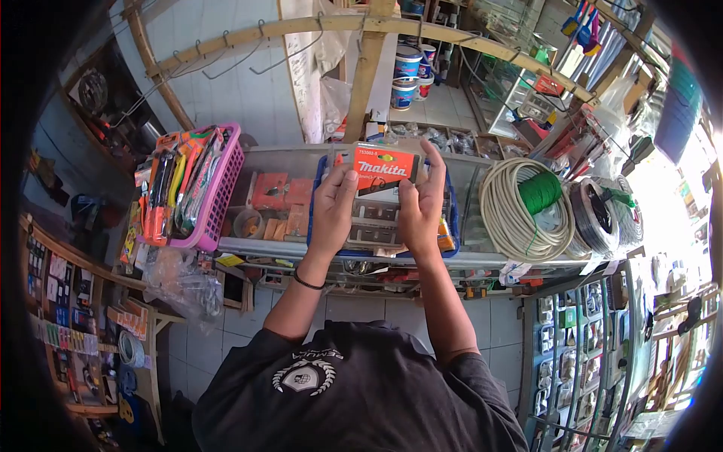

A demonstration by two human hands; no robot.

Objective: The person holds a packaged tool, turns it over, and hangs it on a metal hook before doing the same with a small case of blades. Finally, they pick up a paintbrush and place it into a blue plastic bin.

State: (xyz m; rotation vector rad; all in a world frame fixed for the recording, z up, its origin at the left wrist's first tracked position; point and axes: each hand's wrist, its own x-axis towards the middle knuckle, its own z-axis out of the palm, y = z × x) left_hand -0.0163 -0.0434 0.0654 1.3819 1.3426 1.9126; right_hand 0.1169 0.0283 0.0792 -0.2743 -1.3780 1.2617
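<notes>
Fingers of left hand (337, 203) pinching orange pack (385, 164), right hand (424, 215) with fingers spread, thumb touching it, tray (454, 215) beneath, by counter's (282, 158) front edge

a narrow gap lies between blue tray (453, 205) and coiled cable (498, 212); pink basket (219, 197) blocks the left.

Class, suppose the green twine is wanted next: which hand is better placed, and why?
Right, probably: the right hand is nearer the green twine; the left hand is farther, at the left edge of the orange packet.
</notes>
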